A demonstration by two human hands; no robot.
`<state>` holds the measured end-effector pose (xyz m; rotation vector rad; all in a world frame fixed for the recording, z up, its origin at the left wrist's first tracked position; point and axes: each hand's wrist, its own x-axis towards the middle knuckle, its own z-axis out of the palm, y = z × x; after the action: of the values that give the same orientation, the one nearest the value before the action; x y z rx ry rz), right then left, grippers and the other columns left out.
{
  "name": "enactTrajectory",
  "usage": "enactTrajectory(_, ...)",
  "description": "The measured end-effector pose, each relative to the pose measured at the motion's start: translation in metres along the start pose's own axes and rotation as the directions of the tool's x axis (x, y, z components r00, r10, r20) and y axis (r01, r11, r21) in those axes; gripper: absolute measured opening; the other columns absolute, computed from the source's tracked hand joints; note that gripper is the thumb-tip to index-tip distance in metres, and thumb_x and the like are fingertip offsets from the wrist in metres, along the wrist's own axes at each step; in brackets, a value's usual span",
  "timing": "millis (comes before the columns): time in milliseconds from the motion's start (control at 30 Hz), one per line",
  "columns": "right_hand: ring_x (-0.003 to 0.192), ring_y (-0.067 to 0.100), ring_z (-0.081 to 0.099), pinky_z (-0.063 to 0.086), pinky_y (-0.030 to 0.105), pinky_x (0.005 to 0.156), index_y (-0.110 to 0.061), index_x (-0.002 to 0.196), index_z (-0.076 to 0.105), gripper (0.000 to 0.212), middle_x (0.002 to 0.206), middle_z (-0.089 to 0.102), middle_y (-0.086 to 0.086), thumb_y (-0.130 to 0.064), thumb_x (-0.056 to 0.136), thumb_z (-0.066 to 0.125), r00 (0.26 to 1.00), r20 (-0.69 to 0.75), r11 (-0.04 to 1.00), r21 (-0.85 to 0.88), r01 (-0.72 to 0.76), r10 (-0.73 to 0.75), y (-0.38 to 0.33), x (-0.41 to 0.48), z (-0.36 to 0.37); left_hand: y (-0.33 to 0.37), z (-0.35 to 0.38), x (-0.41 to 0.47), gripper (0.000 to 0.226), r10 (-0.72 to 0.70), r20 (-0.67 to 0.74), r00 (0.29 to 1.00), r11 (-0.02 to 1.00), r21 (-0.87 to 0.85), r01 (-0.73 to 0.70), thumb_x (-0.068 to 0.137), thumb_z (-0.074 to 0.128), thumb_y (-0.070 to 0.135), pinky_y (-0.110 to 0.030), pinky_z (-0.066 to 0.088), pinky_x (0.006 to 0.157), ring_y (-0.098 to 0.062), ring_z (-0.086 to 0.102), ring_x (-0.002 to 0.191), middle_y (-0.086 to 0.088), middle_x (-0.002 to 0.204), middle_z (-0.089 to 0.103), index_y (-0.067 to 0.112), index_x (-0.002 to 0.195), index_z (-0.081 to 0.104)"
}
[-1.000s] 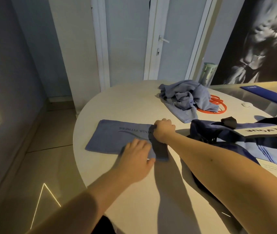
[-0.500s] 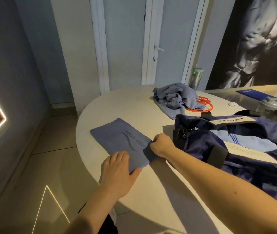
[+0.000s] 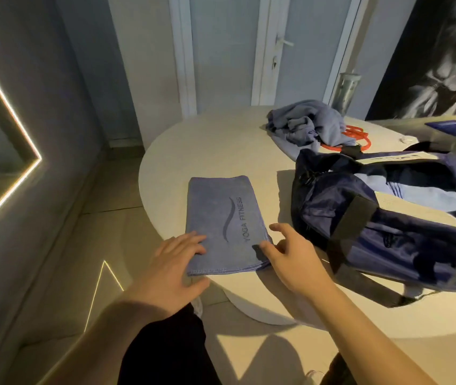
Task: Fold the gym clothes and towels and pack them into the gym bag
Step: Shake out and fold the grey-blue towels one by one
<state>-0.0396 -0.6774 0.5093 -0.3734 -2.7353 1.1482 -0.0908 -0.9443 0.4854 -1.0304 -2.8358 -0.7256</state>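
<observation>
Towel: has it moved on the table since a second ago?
Yes. The towel has swung round: its short end faced the gym bag before; now a long side does.

Round white table (image 3: 207, 151), white door (image 3: 282, 48), tiled floor (image 3: 104, 207), glowing wall strip (image 3: 13, 120)

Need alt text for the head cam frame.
A folded blue towel printed YOGA FITNESS lies on a round white table, left hand flat on its near corner, right hand open at the other. An open navy gym bag sits to the right, crumpled blue clothes beyond.
</observation>
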Motion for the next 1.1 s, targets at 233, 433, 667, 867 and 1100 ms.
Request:
enactTrajectory(233, 0.099, -0.005, 0.055, 0.04, 0.004, 0.077, -0.021, 0.119, 0.065, 0.028, 0.112, 0.06, -0.008, -0.006, 0.097, 0.056, 0.949, -0.303, 0.979, 0.143, 0.142, -0.093, 0.022, -0.026, 0.013, -0.008, 0.008, 0.001, 0.052, 0.06, -0.147, 0.987, 0.998, 0.013, -0.059, 0.078, 0.084, 0.014, -0.048, 0.041, 0.111, -0.016, 0.042, 0.136, 0.011, 0.147, 0.044, 0.026, 0.123, 0.059)
enactTrajectory(433, 0.122, -0.002, 0.044, 0.038, 0.013, 0.09, -0.027, 0.107, 0.071, 0.051, 0.127, 0.051, -0.014, 0.013, 0.08, 0.053, 0.963, -0.177, 0.967, 0.12, 0.227, -0.204, 0.031, -0.022, 0.013, -0.014, 0.003, -0.002, 0.014, 0.177, -0.186, 0.966, 0.983, -0.009, -0.182, 0.089, 0.062, 0.032, -0.041, 0.048, 0.095, -0.011, 0.05, 0.117, 0.014, 0.121, 0.056, 0.021, 0.096, 0.066)
enactTrajectory(667, 0.135, 0.003, 0.028, 0.029, 0.004, 0.094, -0.033, 0.119, 0.069, 0.061, 0.146, 0.039, -0.016, 0.012, 0.078, 0.056, 0.967, -0.058, 0.968, 0.023, 0.25, -0.248, 0.028, -0.022, 0.011, -0.007, 0.005, -0.002, 0.024, 0.057, -0.292, 0.955, 0.976, -0.185, -0.115, 0.093, 0.061, 0.033, -0.036, 0.052, 0.087, -0.014, 0.062, 0.102, 0.012, 0.104, 0.065, 0.014, 0.104, 0.072)
enactTrajectory(867, 0.128, 0.001, 0.034, 0.029, 0.007, 0.095, -0.031, 0.117, 0.072, 0.031, 0.139, 0.049, -0.016, -0.013, 0.093, 0.068, 0.958, -0.084, 0.962, -0.024, 0.272, -0.274, 0.03, -0.02, 0.015, 0.003, 0.005, -0.002, 0.015, -0.072, -0.309, 0.948, 0.943, -0.33, -0.036, 0.095, 0.06, 0.024, -0.028, 0.053, 0.083, -0.017, 0.062, 0.1, 0.012, 0.103, 0.062, 0.019, 0.107, 0.068)
enactTrajectory(1100, 0.124, 0.0, 0.042, 0.04, 0.015, 0.094, -0.032, 0.11, 0.075, 0.02, 0.124, 0.056, -0.028, -0.023, 0.092, 0.071, 0.952, -0.133, 0.953, 0.097, 0.288, -0.274, 0.024, -0.023, 0.012, 0.01, 0.001, -0.005, 0.006, -0.149, -0.316, 0.937, 0.909, -0.417, 0.004, 0.092, 0.06, 0.026, -0.034, 0.052, 0.079, -0.018, 0.06, 0.094, 0.007, 0.096, 0.061, 0.029, 0.096, 0.062)
